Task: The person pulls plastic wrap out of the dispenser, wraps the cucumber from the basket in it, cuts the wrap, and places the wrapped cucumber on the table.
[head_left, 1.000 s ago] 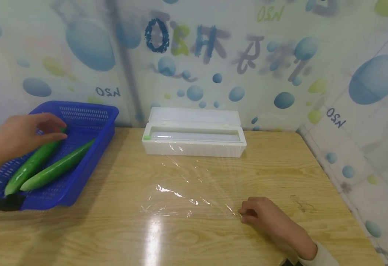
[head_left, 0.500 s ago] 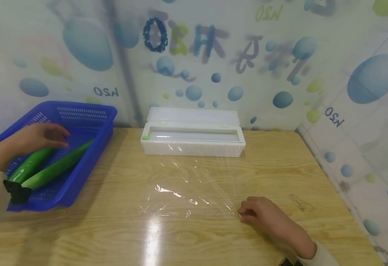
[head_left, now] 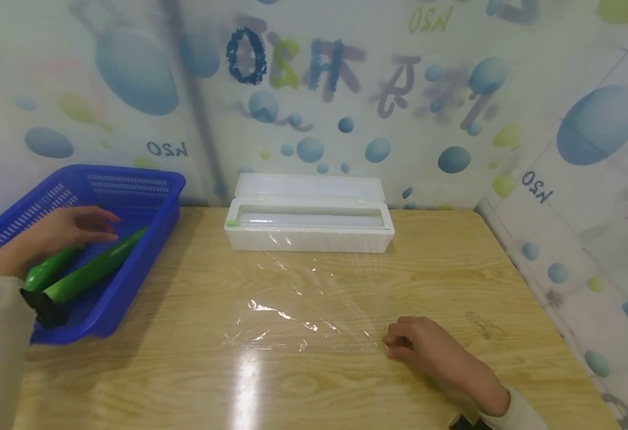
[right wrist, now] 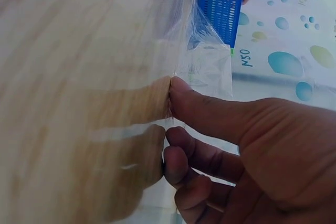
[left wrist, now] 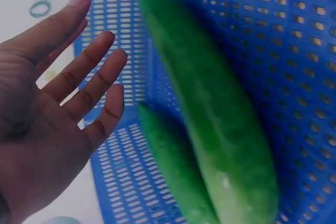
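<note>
Two green cucumbers lie side by side in the blue plastic basket (head_left: 158, 239): the longer-showing one (head_left: 101, 263) and one partly under my left hand (head_left: 52, 269). My left hand (left wrist: 58, 98) hovers over the basket with fingers spread and relaxed, beside the larger-looking cucumber (left wrist: 210, 103) and holding nothing. A sheet of clear cling film (head_left: 292, 298) stretches over the table from the white dispenser box (head_left: 308, 240). At the film's near right corner, my right hand (head_left: 421, 343) holds it low on the table with the thumb and curled fingers.
The dispenser's lid (head_left: 309, 187) stands raised at the back, with the film roll (head_left: 314, 221) inside. A patterned wall (head_left: 303, 107) bounds the wooden table (head_left: 443, 263) behind and on the right. The basket occupies the table's left side.
My left hand has moved slightly right and lower over the basket, its forearm coming further into view. The right hand stays at the film's corner. The head view has shifted slightly.
</note>
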A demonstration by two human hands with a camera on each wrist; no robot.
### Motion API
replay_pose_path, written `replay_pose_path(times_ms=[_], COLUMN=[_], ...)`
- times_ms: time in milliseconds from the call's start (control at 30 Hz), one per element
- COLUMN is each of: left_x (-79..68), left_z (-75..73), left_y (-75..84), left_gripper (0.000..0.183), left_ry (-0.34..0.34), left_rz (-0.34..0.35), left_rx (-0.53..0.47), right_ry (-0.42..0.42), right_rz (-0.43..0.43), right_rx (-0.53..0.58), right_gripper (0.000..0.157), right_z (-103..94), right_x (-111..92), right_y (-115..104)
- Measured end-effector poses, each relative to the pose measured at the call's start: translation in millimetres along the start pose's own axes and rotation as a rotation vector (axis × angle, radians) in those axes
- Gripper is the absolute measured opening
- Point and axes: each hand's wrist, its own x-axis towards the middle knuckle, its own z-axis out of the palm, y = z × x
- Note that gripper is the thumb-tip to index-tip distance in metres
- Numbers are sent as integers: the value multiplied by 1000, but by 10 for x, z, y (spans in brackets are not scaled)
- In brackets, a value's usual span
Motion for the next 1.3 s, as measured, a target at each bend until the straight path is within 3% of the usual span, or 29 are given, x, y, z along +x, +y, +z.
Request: replay_pose_path(times_ms=[400, 567, 800, 1300], left_x=[14, 13, -1, 17], left_z=[185, 195, 189, 176], left_y=[-301, -330, -367, -380], left_gripper=[75, 77, 80, 83], left_ry=[-153, -168, -218, -245], left_rz=[41, 19, -42, -72], left_rx=[-89, -45, -8, 30], right_ry=[4, -1, -63, -62], right_rz=[-2, -1, 74, 69], right_rx=[7, 14, 53, 41], right_gripper=[11, 11, 10, 9], right_z=[11, 14, -4, -22], right_x=[0, -1, 8, 4], right_y=[21, 15, 0, -20])
